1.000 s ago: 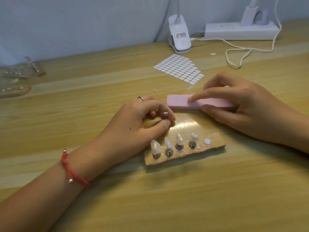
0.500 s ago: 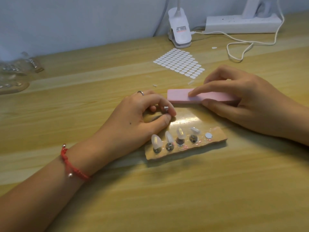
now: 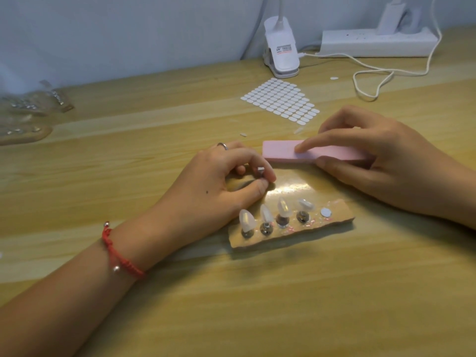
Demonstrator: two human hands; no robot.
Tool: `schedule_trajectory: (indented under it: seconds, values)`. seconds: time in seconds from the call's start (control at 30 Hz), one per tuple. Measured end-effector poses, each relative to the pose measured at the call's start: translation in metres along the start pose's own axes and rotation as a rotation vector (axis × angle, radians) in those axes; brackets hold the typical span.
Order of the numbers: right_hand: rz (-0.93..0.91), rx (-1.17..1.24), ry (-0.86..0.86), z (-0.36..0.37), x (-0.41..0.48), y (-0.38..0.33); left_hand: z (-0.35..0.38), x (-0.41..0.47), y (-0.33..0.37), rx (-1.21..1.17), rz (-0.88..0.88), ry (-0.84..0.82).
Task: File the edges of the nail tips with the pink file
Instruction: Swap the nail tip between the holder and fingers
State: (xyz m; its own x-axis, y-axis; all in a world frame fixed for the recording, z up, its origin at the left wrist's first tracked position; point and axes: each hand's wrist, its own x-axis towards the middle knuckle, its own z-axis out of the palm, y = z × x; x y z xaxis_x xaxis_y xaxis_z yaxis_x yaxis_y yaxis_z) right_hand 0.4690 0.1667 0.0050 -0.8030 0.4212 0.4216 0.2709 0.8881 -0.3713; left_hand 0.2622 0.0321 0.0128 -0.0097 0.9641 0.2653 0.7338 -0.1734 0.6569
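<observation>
**Pink file** [image 3: 279, 150]. A long, flat, rectangular block with matte faces, judged foam-like and mildly abrasive. It is laid flat on the worktop [image 3: 257, 305] just behind the holder board, parallel to the board's long side.

**Right hand** [image 3: 381, 161]. The grip is closed round the file. The forefinger is laid along the top face and the thumb is set against the near edge, a hold judged suited to lifting the block for a stroke.

**Holder board** [image 3: 332, 222]. A tan slab with rough edges. Four nail tips [image 3: 283, 207] are carried on small metal studs in a row along its near side, raised so that their edges can be reached. The tips are translucent, tapered and smooth. The right-end place bears only a white disc [image 3: 325, 212].

**Left hand** [image 3: 213, 184]. The grip is closed in a pinch, thumb against forefinger, on a small pale piece [image 3: 260, 171] at the board's far left corner. The piece is possibly a fifth tip, but is too small to be told.

**Sheet of white oval tabs** [image 3: 280, 99]. It is spread well behind the board.
</observation>
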Motion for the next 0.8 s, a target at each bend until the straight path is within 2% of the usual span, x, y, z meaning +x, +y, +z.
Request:
schedule_trajectory:
  seconds: [0.33, 0.53, 0.8]
  values:
    - [0.0, 0.002, 0.006, 0.0003, -0.0001, 0.0014, -0.0002, 0.0005, 0.0016, -0.008, -0.012, -0.004]
    - [0.008, 0.019, 0.011, 0.0001, -0.0005, 0.0008, -0.0037, -0.0006, 0.0014, -0.129, -0.108, 0.016]
    - [0.02, 0.007, 0.002, -0.0005, -0.0008, -0.0008, -0.004, -0.0009, 0.003, -0.153, -0.121, 0.033]
